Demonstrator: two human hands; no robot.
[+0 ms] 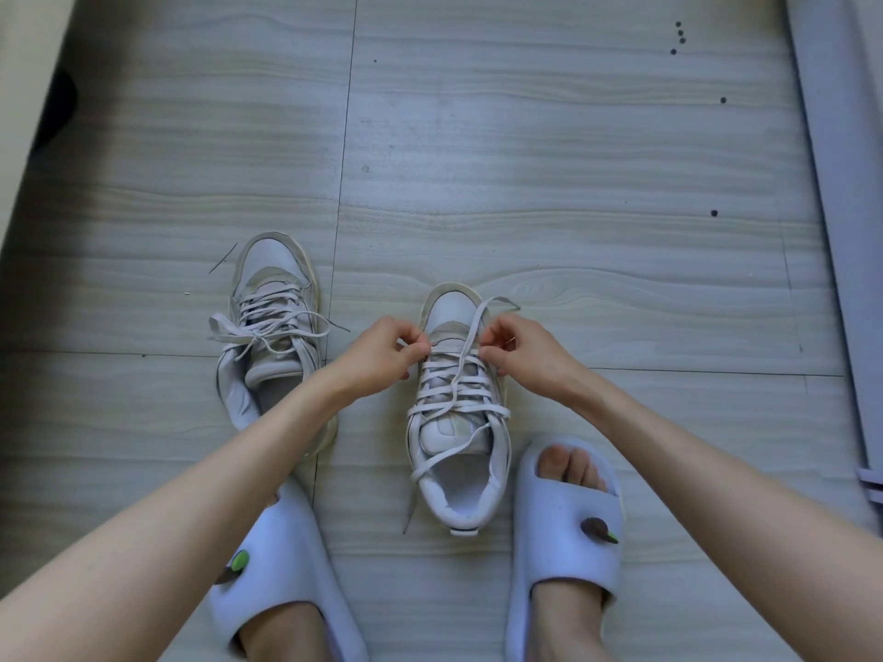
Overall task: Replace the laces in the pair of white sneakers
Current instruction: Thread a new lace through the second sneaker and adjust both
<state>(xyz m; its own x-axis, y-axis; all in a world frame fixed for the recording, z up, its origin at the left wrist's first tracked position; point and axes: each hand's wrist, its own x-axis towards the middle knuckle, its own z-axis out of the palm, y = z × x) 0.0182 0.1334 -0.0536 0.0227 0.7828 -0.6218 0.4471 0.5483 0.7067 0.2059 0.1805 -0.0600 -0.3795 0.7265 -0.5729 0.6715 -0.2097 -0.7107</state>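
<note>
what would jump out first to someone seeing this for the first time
First, the two hands meeting at mid-frame: the left hand and right hand each pinch the lace over the toe end of the right sneaker, which stands on the floor. Beside it, to the left, the other sneaker sits with its laces tied in a bow. Nearest the camera, two pale slides frame the scene.

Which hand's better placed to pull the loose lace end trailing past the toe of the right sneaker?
Right hand, probably. Its fingers pinch the lace whose free end runs out on that side of the right sneaker. The left hand pinches at the opposite eyelet row.
</note>
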